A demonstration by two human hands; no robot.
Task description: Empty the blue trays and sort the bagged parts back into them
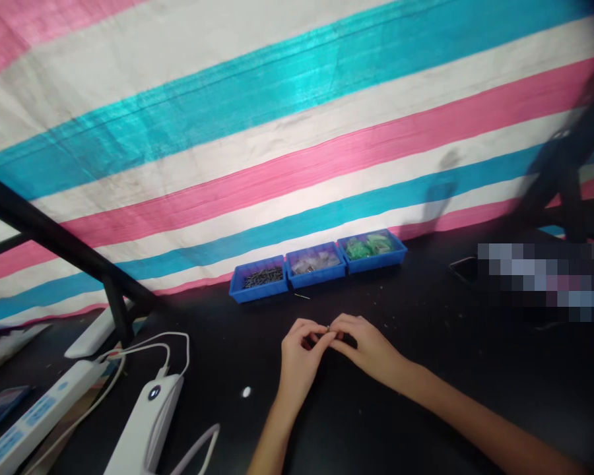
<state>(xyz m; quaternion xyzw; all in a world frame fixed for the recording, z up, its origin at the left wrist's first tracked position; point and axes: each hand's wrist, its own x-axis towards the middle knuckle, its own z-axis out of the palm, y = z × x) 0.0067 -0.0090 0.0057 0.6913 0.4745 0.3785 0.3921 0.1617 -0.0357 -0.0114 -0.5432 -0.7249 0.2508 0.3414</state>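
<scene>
My left hand [301, 353] and my right hand [369, 343] meet fingertip to fingertip above the black table. Both are closed in a pinch around a tiny dark piece [328, 328], too small to name and mostly covered by the fingers. Beyond the hands stand three blue bins in a row. The left bin [260, 293] holds many thin dark metal pieces like screws or pins. Small clear plastic bags fill the middle bin [321, 272], and green bagged items lie in the right bin [376, 264]. A thin brass-coloured pin-like piece [301, 296] lies just in front of the bins.
At the left are a white power bank [143, 422] with cables, a white power strip [39, 415] and a phone [2, 408]. A small white disc [246, 392] lies left of my hands. Another phone [464, 269] rests at right. A striped sheet [297, 158] hangs behind.
</scene>
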